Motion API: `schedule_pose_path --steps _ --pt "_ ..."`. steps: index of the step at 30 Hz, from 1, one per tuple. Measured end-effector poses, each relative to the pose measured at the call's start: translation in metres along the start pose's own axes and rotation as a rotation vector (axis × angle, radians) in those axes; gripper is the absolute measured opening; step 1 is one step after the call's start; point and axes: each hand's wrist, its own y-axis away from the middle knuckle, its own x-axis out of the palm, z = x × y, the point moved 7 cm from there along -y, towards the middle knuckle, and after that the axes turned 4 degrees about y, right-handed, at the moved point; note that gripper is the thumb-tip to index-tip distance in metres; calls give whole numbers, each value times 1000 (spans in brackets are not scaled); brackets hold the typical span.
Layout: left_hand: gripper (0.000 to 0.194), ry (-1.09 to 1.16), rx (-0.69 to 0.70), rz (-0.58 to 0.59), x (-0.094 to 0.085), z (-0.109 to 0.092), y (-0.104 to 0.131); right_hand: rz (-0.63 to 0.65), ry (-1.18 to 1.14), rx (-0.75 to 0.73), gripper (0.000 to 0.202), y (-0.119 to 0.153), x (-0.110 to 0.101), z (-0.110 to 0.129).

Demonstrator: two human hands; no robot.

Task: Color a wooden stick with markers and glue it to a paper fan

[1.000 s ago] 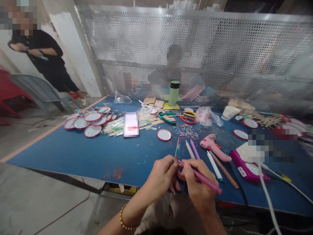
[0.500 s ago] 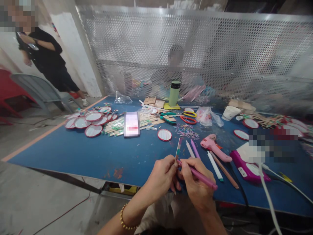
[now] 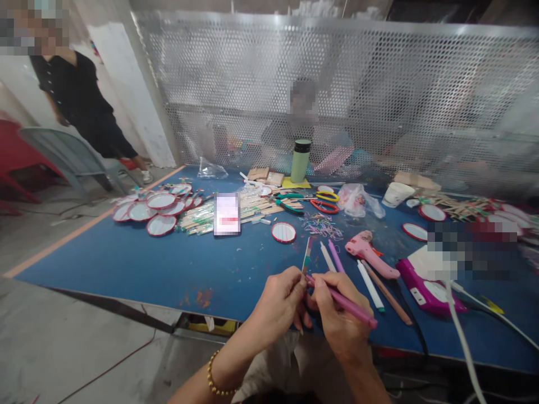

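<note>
Head view: a slim stick [image 3: 307,255] banded in purple, green and brown rises from the left hand [image 3: 282,294], above the near edge of the blue table [image 3: 138,264]. Left thumb and forefinger press together on its lower part; the other fingers curl loosely beneath. The right hand [image 3: 345,317] grips a pink marker [image 3: 351,307] like a pen, thumb and fingers closed around the barrel, its tip at the stick beside the left fingertips; whether it touches, I cannot tell. Just beyond the hands lie a pale grey marker [image 3: 327,256] and a purple marker [image 3: 336,256]; to the right, a white marker [image 3: 370,284], a brown marker [image 3: 387,293] and a pink glue gun [image 3: 368,251]. Farther back are a red-rimmed disc [image 3: 283,232], small coloured loops [image 3: 320,225], a phone [image 3: 227,216] and a green tumbler [image 3: 300,163].
</note>
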Motion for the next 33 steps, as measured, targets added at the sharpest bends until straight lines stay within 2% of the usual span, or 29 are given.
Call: schedule_pose_path --steps 16,23,33 --pt "41 3 11 -5 -1 1 -1 10 -2 -36 22 -1 3 2" --pt "42 34 9 -1 -1 2 -2 -33 5 -18 21 0 -1 0" --pt "42 19 11 3 -1 3 -1 9 22 -45 22 -1 1 2"
